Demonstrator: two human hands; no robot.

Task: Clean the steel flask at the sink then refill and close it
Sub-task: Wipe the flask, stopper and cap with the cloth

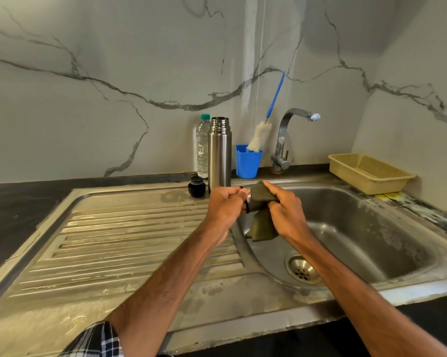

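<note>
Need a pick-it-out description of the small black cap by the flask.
Find the steel sink and follow its ribbed drainboard to the back edge, where a tall steel flask stands. Just left of the flask's base sits the cap: squat and black, unlike the shiny flask and the clear water bottle behind it.

brushed steel flask [219, 153], stained steel sink [358, 228]

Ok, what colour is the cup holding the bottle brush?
Blue. The cup stands right of the steel flask, clearest in the head view.
</note>
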